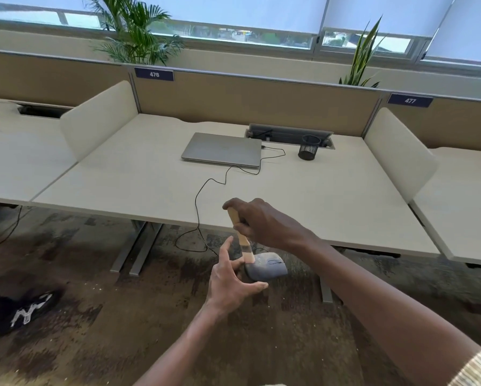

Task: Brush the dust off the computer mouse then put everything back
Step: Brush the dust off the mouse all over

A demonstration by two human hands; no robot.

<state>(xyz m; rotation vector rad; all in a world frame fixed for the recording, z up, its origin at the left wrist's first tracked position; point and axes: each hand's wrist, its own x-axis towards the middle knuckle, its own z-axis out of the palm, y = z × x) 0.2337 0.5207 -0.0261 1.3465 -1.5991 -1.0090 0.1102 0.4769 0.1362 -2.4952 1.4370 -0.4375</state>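
The scene was an office row of pale desks under half-drawn window blinds, and the middle desk (139, 174), backed by a tan partition with a blue plate (154, 74) reading 476, serves here as the landmark. On that desk, toward its far edge, lay a closed silver laptop (222, 149), and just to the right of it stood a black mesh pen cup (309, 147) in front of an open cable tray (289, 133) set into the desktop. A thin black cable (203, 188) ran from the laptop's right side across the desk, over its near edge and down toward the floor. In front of the desk's near edge, out over the dark mottled carpet (94, 344), both hands were raised in the air. The left hand (229, 280) pinched the grey computer mouse (267, 268) at its rear end, thumb below and fingers above, with the forefinger sticking up free. The right hand (261, 222), nearer the desk edge and above the mouse, was clenched around the pale wooden handle of a small brush (240, 235), which tilted down so that its bristle end met the top rear of the mouse. Grey dust showed on the mouse's upper shell. Far to the left of the desk, on the carpet, was a black shoe (25, 313) with white markings.
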